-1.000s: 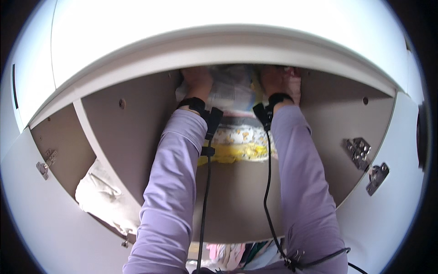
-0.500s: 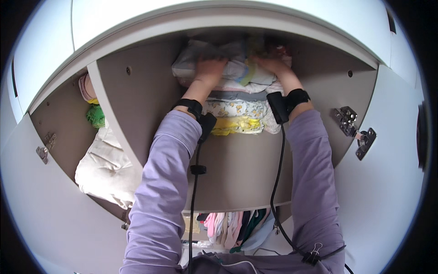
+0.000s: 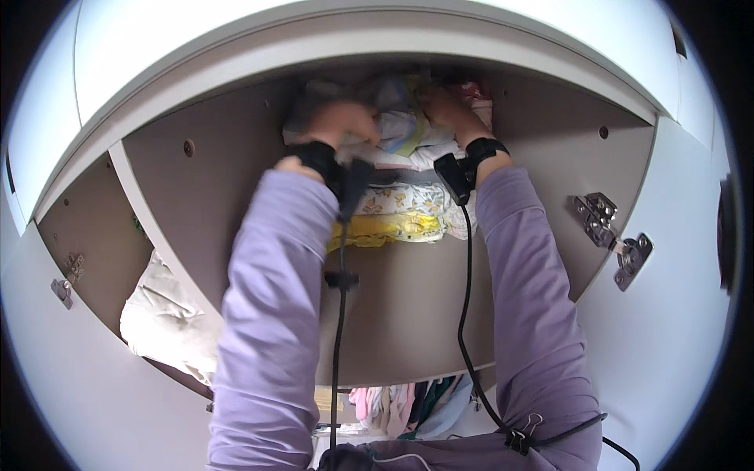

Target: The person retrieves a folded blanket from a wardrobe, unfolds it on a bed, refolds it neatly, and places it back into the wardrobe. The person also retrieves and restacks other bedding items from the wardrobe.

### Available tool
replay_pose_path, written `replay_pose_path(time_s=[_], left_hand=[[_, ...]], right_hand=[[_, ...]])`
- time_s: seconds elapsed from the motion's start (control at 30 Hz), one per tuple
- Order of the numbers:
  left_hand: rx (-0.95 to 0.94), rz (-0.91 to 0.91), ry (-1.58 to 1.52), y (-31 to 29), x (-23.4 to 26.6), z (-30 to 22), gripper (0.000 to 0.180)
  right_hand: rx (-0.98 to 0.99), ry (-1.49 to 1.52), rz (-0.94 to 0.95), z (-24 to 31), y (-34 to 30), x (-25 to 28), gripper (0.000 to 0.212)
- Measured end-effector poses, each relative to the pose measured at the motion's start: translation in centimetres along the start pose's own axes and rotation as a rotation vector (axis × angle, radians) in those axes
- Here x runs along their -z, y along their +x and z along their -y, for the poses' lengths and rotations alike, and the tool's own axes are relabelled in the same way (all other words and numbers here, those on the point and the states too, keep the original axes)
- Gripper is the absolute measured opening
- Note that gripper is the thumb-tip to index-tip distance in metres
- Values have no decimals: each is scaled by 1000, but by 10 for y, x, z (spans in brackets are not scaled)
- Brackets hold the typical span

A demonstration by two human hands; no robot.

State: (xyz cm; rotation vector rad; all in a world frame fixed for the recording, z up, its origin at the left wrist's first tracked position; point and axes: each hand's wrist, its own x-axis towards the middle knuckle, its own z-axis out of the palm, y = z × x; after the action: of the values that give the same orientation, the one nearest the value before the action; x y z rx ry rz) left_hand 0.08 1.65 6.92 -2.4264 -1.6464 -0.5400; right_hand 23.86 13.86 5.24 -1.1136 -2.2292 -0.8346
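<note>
A stack of folded clothes lies deep on the cabinet shelf, topped by a pale blue-grey garment [image 3: 394, 129] with a yellow-green trim. My left hand [image 3: 342, 122] is over the left part of the top layer, its fingers bent but smeared by motion. At the right part of the same layer is my right hand [image 3: 448, 108], touching the cloth; its fingertips are dim and blurred against the pile. Lower in the stack are a dark grey folded piece [image 3: 400, 177], a white floral cloth [image 3: 404, 198] and a yellow cloth [image 3: 385, 229] at the bottom.
A divider [image 3: 157, 220] separates a left compartment holding a cream cloth bundle [image 3: 166, 314]. Open doors flank the cabinet, the right one on a metal hinge [image 3: 601, 220]. Several clothes [image 3: 408, 404] show below the shelf. Black cables [image 3: 465, 290] run from both wrists.
My left hand has moved slightly left over the top layer, uncovering more of the pale garment. The right hand has shifted a little left and farther in. The whole view has shifted slightly.
</note>
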Motion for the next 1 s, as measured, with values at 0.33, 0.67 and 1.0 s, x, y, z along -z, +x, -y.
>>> replay_pose_path(time_s=[0.33,0.67,1.0], left_hand=[[261,-17,-103,19,-10,41,86],[183,-293,-352,36,-4,69,84],[240,-208,-252,30,-17,77,89]], right_hand=[[-59,-13,-472,121,-58,37,51],[162,-306,-592,90,-2,62,17],[-49,170,438,97,-7,95,42]])
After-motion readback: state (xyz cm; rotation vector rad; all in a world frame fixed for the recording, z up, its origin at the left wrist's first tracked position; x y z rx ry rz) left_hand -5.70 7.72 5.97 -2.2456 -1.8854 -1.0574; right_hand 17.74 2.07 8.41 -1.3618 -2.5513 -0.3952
